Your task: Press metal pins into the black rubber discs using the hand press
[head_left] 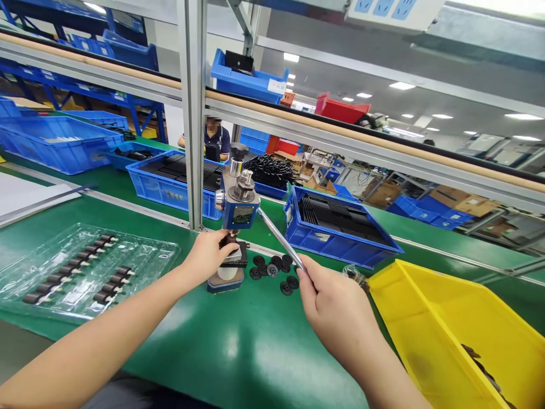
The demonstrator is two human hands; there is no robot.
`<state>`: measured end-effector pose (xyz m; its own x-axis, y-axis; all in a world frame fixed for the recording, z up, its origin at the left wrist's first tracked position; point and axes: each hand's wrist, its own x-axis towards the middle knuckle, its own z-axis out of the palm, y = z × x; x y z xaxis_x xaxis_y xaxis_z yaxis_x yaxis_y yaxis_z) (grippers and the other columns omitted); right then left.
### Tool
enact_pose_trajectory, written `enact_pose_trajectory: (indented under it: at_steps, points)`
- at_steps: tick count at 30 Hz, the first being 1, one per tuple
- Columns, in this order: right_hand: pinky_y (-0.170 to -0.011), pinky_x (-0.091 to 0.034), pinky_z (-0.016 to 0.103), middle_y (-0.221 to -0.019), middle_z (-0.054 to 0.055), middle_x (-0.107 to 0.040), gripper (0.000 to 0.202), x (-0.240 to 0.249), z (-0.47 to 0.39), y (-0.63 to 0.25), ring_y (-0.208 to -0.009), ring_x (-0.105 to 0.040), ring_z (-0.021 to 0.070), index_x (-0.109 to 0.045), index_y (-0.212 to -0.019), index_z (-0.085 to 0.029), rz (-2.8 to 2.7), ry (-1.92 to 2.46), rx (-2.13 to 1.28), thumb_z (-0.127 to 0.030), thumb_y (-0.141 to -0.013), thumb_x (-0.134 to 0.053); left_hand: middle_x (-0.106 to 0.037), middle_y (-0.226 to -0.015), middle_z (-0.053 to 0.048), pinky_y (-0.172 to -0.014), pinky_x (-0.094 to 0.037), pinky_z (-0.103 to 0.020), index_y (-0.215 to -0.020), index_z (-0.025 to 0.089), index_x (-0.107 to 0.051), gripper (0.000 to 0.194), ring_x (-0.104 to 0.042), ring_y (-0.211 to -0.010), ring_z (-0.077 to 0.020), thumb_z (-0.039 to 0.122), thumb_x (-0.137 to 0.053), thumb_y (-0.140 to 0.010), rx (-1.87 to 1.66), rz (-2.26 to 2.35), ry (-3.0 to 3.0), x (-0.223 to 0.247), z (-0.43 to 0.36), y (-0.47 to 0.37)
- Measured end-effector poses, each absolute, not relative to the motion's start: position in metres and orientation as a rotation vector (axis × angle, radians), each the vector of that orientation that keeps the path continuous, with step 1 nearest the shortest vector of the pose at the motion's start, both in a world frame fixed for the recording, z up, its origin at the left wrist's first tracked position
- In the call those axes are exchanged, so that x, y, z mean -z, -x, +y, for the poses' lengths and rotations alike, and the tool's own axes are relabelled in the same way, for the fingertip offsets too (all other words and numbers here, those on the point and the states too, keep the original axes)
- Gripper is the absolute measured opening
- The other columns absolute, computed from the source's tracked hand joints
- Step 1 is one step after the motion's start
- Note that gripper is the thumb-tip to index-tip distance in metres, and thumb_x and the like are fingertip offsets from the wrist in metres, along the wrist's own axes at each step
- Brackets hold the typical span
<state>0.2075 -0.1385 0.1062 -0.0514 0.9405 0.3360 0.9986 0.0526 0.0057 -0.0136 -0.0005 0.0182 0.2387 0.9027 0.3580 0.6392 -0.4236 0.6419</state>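
A small blue hand press (240, 213) stands on the green bench in front of me. My right hand (336, 301) is wrapped round its metal lever (279, 236), which slants down toward me. Under the press head, my left hand (209, 255) has thumb and fingers closed at the ram; what they pinch is mostly hidden. Several black wheel-like discs (272, 270) lie right of the press base. To the left, a clear plastic tray (159, 255) holds rows of dark cylinders with light shafts (79, 264).
A yellow bin (409, 318) with a few dark parts stands at right. Blue crates of black parts (327, 241) (170, 196) line the back, beside a metal upright (195, 125). A clear plastic bag (354, 275) lies near the yellow bin. Another person (217, 139) sits beyond the bench.
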Motion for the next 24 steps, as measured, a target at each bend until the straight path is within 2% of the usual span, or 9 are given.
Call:
enact_pose_trajectory:
  at_steps: [7,15,21,24]
  points:
    - [-0.057,-0.042,0.026,-0.091,0.001,-0.072,0.037,-0.115,-0.140,-0.207,-0.071,-0.066,0.0169,-0.060,-0.126,-0.022,-2.111,1.990,0.304,-0.031,-0.097,-0.039,-0.076,-0.091,-0.007,-0.070,-0.049,-0.030,-0.100,0.018,-0.072,0.030,-0.068,-0.079,-0.0234,0.041,-0.058,-0.085,-1.025,1.436,-2.150,-0.017,-0.001,0.013]
    - [-0.057,-0.044,0.026,-0.083,0.004,-0.070,0.037,-0.078,-0.138,-0.207,-0.067,-0.066,0.0166,-0.061,-0.125,-0.019,-2.026,1.853,0.561,-0.028,-0.098,-0.037,-0.075,-0.090,-0.007,-0.071,-0.048,-0.030,-0.096,0.018,-0.071,0.028,-0.067,-0.078,-0.0232,0.040,-0.059,-0.085,-1.034,1.401,-2.160,-0.016,0.000,0.013]
    - [-0.058,-0.046,0.025,-0.083,0.004,-0.071,0.037,-0.095,-0.139,-0.207,-0.068,-0.066,0.0164,-0.060,-0.126,-0.020,-2.085,1.925,0.357,-0.027,-0.098,-0.036,-0.076,-0.090,-0.007,-0.069,-0.048,-0.030,-0.094,0.019,-0.071,0.028,-0.067,-0.079,-0.0240,0.041,-0.057,-0.086,-1.041,1.408,-2.131,-0.019,-0.004,0.012]
    - [-0.057,-0.046,0.025,-0.082,0.004,-0.070,0.037,-0.095,-0.140,-0.208,-0.066,-0.065,0.0161,-0.060,-0.126,-0.020,-2.089,1.914,0.385,-0.027,-0.098,-0.036,-0.075,-0.088,-0.007,-0.069,-0.048,-0.030,-0.093,0.019,-0.071,0.027,-0.067,-0.078,-0.0234,0.041,-0.058,-0.085,-1.056,1.416,-2.148,-0.018,-0.004,0.011]
